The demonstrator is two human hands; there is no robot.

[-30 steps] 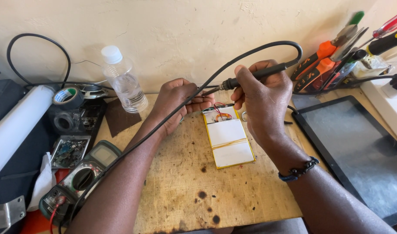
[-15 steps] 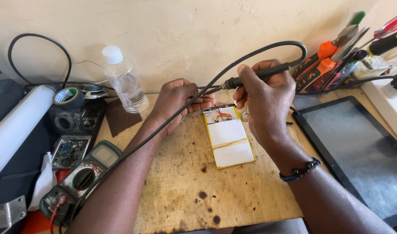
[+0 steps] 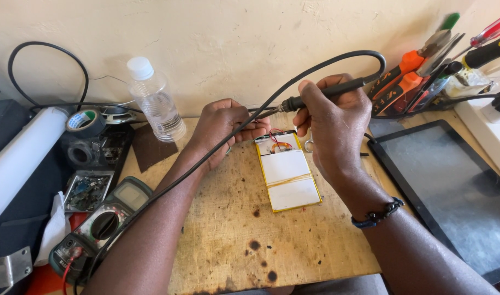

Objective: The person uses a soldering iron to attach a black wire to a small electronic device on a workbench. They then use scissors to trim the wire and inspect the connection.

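Battery pack on board; bottle behind left, tablet right

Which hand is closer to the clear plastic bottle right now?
Left. The left hand sits just right of the plastic bottle, not touching it. The right hand, holding the soldering iron, is farther right, beyond the white battery pack.

1. The board is rough wood with dark burn spots.
2. The bottle is clear, shiny plastic.
3. The tablet has smooth, glossy glass.
4. The cable looks like matt black rubber.
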